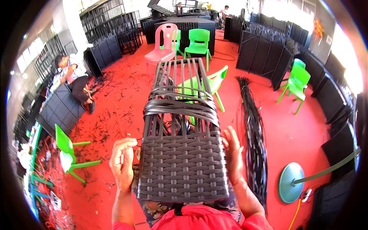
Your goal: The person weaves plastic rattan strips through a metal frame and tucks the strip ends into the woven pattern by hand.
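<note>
A tapering frame with dark woven plastic strips (182, 166) lies across my lap, its near part closely woven and its far part bare slats. Several loose dark flat strips (180, 107) wrap around the slatted part. My left hand (123, 164) is beside the frame's left edge, fingers loosely bent, thumb apart from them, with nothing plainly held. Along the frame's right side is my right hand (234, 155), fingers stretched out and apart; the frame's edge partly hides it, so contact is unclear.
A long bundle of dark strips (253, 134) lies on the red floor (103, 153) to my right. Green chairs (199, 41) and a pink chair (164, 44) stand ahead. A round teal base with a pole (291, 182) is at right. At left, another person (74, 76) sits by a woven panel (61, 109).
</note>
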A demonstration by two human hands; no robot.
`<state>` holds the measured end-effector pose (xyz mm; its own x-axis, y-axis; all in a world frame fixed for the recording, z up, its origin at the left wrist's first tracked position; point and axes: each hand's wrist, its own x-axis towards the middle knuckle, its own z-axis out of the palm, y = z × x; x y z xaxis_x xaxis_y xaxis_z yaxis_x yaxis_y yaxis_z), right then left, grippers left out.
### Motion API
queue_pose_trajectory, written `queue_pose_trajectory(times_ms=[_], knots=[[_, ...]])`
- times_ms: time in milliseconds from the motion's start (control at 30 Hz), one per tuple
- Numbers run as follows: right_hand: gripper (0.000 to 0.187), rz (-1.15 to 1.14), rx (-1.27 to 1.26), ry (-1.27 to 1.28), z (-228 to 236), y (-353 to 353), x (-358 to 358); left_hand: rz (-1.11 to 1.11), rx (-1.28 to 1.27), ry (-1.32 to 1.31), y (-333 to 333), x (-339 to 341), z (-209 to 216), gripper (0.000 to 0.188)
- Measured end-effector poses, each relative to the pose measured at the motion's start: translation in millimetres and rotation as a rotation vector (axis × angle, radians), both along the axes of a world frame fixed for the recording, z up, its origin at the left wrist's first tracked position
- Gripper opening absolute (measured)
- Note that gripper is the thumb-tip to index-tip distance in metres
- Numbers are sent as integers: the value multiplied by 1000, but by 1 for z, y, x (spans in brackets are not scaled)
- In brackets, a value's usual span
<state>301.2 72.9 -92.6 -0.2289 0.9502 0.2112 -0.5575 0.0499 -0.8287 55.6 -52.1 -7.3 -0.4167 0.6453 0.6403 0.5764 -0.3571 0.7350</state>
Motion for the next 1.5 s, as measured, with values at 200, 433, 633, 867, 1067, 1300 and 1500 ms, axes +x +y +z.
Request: queue_pose_trajectory(times_ms=[200, 433, 633, 867, 1067, 1300, 1500], knots=[[53, -25, 398, -324, -4, -15, -5, -133, -182, 714, 54, 45, 71, 19], [34, -165, 355, -221, -13, -7, 5, -206, -187, 1218, 101, 87, 71, 30], [29, -177, 409, -276, -20, 3, 10, -104, -80, 1559, 114, 93, 68, 26], [30, -170, 451, -230, -18, 12, 5, 5, 12, 1792, 103, 97, 67, 34], [31, -222, 558, -219, -6, 20, 1, 1, 3, 1785, 104, 84, 69, 32], [24, -122, 489, -210, -15, 27, 8, 322, 38, 1797, 101, 19, 104, 22], [20, 49, 160, -139, -37, 36, 26, 797, -245, 1510, 66, -135, 129, 18]])
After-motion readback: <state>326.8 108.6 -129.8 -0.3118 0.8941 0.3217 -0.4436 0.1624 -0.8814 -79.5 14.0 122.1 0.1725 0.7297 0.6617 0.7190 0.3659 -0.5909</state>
